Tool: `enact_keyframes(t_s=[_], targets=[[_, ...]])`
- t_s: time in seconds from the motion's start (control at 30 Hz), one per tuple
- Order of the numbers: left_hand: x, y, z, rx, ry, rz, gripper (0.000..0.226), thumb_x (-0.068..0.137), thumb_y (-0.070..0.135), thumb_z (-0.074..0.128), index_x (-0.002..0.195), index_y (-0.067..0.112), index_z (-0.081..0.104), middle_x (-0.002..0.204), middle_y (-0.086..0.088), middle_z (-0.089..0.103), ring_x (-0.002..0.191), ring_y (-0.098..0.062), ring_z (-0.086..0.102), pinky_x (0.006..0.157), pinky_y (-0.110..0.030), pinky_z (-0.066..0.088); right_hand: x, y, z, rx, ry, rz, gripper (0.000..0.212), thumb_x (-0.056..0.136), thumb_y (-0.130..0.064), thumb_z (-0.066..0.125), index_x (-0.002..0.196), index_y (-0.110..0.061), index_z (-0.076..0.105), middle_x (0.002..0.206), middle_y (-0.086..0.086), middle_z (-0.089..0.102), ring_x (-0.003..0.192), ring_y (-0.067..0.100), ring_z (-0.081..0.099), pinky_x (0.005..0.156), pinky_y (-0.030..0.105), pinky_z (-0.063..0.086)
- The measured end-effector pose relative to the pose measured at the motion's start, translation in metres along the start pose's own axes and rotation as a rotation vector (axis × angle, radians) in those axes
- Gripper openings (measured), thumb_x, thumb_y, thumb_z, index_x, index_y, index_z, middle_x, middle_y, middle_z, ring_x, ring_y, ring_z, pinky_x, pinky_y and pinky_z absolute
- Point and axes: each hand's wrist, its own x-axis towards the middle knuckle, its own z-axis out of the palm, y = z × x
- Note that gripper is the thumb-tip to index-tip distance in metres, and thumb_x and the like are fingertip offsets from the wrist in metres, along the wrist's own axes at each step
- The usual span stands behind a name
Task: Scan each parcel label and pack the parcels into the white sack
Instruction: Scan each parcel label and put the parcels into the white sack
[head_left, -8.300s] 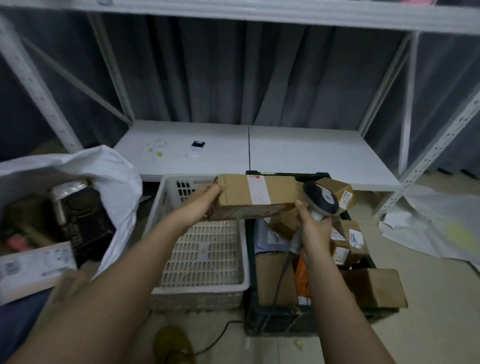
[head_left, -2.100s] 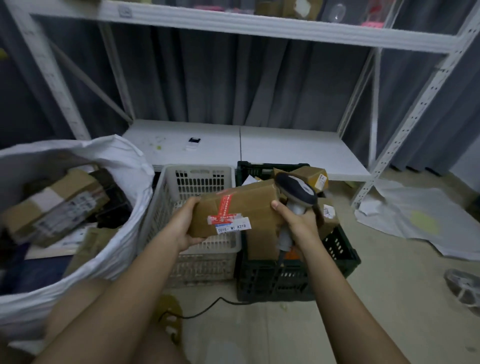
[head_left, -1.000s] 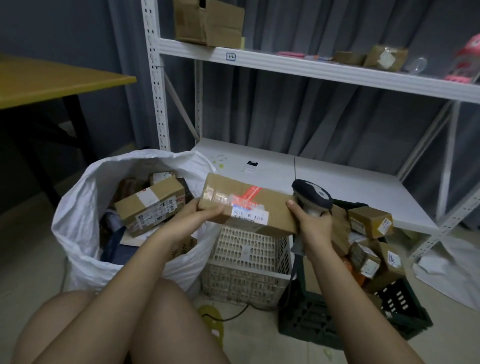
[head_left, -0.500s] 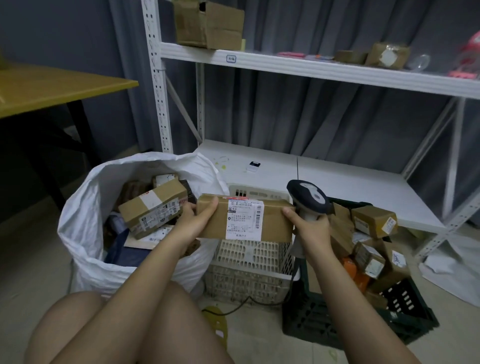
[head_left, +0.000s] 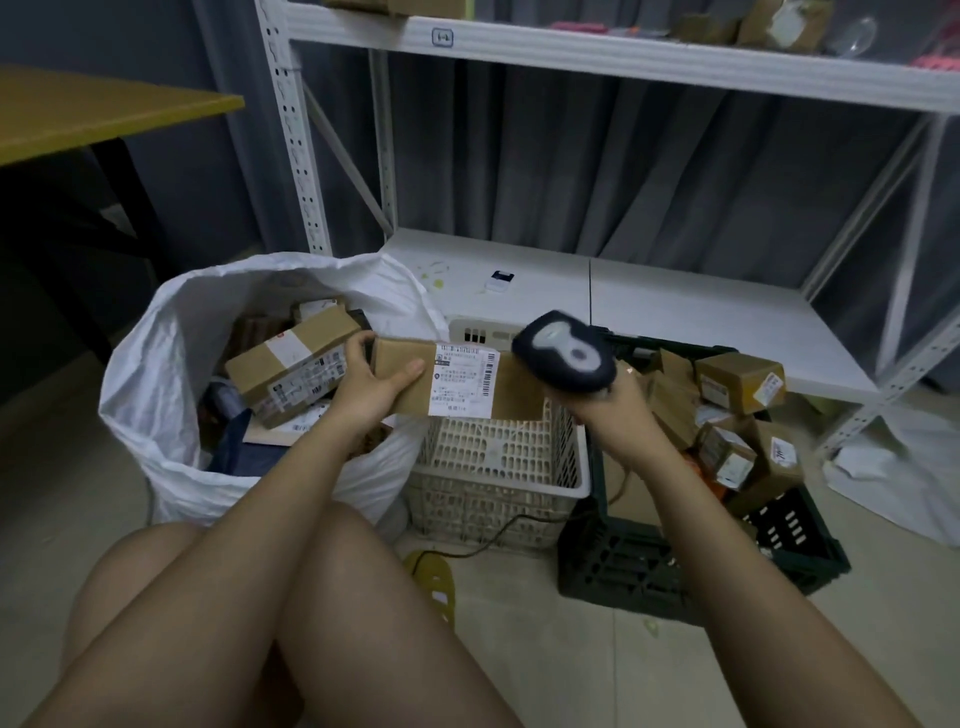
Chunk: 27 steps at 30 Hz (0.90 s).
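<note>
My left hand (head_left: 371, 387) grips the left end of a brown cardboard parcel (head_left: 514, 387), held level with its white barcode label (head_left: 462, 382) facing up. My right hand (head_left: 615, 397) grips the handle of a dark barcode scanner (head_left: 563, 351), whose head hangs over the parcel's right end, just right of the label. The white sack (head_left: 156, 364) stands open at the left with several parcels inside, the largest a labelled brown box (head_left: 291, 364). The held parcel is beside the sack's right rim.
A white slotted basket (head_left: 498, 467) sits below the parcel. A dark green crate (head_left: 675, 561) at the right holds several small boxes (head_left: 737, 384). White metal shelving (head_left: 597, 57) stands behind; a yellow table (head_left: 93, 111) is at the far left. My knees fill the foreground.
My right hand let go of the parcel's right end and lifted the scanner head over it. The parcel, label up, now hangs from my left hand alone. Earlier the parcel was turned over.
</note>
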Motion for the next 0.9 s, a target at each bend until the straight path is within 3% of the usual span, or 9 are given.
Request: enact_keyframes(t_s=[0.07,0.13,0.23,0.37,0.57,0.73,0.77,0.83,0.9], targets=[[0.005,0.002,-0.002,0.037,0.005,0.033,0.073,0.084,0.030,0.071,0.140,0.022,0.024,0.124,-0.002,0.045,0.110,-0.024,0.052,0.094,-0.052,0.050,-0.008,0.002,-0.004,-0.364,-0.087,-0.060,0.054,0.080,-0.043,0.071,0.130,-0.030,0.053,0.117,-0.005,0.067,0.106,0.015,0.062,0.087,0.038,0.054],[0.010,0.007,-0.005,0.068,0.004,0.060,0.073,0.085,0.029,0.070,0.142,0.022,0.025,0.133,-0.005,0.043,0.111,-0.023,0.050,0.094,-0.049,0.049,-0.014,0.000,-0.009,-0.689,-0.101,-0.089,0.045,0.080,-0.042,0.066,0.122,-0.030,0.054,0.106,-0.003,0.070,0.097,0.022,0.064,0.078,0.037,0.055],[0.017,0.013,-0.008,0.128,-0.003,0.093,0.074,0.085,0.030,0.070,0.143,0.024,0.024,0.139,-0.005,0.041,0.112,-0.024,0.050,0.092,-0.044,0.050,-0.018,-0.009,-0.010,-0.766,-0.124,-0.125,0.028,0.082,-0.042,0.065,0.106,-0.031,0.055,0.093,-0.004,0.069,0.087,0.021,0.064,0.069,0.032,0.053],[0.020,0.019,-0.006,0.157,0.004,0.108,0.074,0.086,0.030,0.069,0.144,0.026,0.023,0.125,0.000,0.040,0.107,-0.021,0.049,0.093,-0.041,0.048,-0.018,-0.022,-0.007,-0.912,-0.146,-0.144,0.014,0.088,-0.037,0.059,0.088,-0.032,0.046,0.075,-0.009,0.054,0.075,0.017,0.055,0.062,0.026,0.042],[0.021,0.018,-0.006,0.172,0.014,0.108,0.073,0.084,0.031,0.070,0.142,0.028,0.024,0.122,0.000,0.042,0.105,-0.023,0.052,0.091,-0.044,0.050,-0.020,-0.027,-0.009,-0.928,-0.134,-0.158,0.018,0.088,-0.033,0.057,0.079,-0.032,0.042,0.066,-0.013,0.048,0.071,0.016,0.054,0.058,0.025,0.040],[0.020,0.016,-0.008,0.163,0.016,0.100,0.074,0.085,0.031,0.070,0.143,0.030,0.023,0.123,0.001,0.040,0.105,-0.023,0.051,0.067,-0.032,0.051,-0.021,-0.029,-0.008,-0.903,-0.139,-0.146,0.024,0.088,-0.032,0.058,0.074,-0.034,0.038,0.071,-0.011,0.052,0.075,0.017,0.057,0.062,0.027,0.045],[0.019,0.016,-0.010,0.155,0.023,0.099,0.074,0.085,0.032,0.070,0.142,0.031,0.024,0.124,0.001,0.040,0.106,-0.024,0.051,0.069,-0.033,0.053,-0.021,-0.029,-0.007,-0.885,-0.136,-0.148,0.020,0.088,-0.034,0.059,0.078,-0.034,0.041,0.073,-0.010,0.055,0.075,0.017,0.057,0.061,0.026,0.044],[0.020,0.013,-0.016,0.134,0.053,0.101,0.072,0.083,0.034,0.071,0.140,0.032,0.027,0.129,0.000,0.042,0.112,-0.026,0.052,0.085,-0.044,0.053,-0.018,-0.026,-0.004,-0.786,-0.113,-0.149,0.016,0.085,-0.036,0.063,0.089,-0.034,0.048,0.081,-0.008,0.063,0.078,0.016,0.060,0.064,0.029,0.049],[0.017,0.012,-0.026,0.095,0.114,0.117,0.073,0.080,0.037,0.074,0.137,0.034,0.028,0.134,-0.002,0.043,0.117,-0.027,0.051,0.095,-0.051,0.049,-0.015,-0.025,0.003,-0.565,-0.086,-0.120,0.024,0.083,-0.029,0.070,0.100,-0.033,0.053,0.090,-0.008,0.066,0.084,0.013,0.062,0.073,0.034,0.055]])
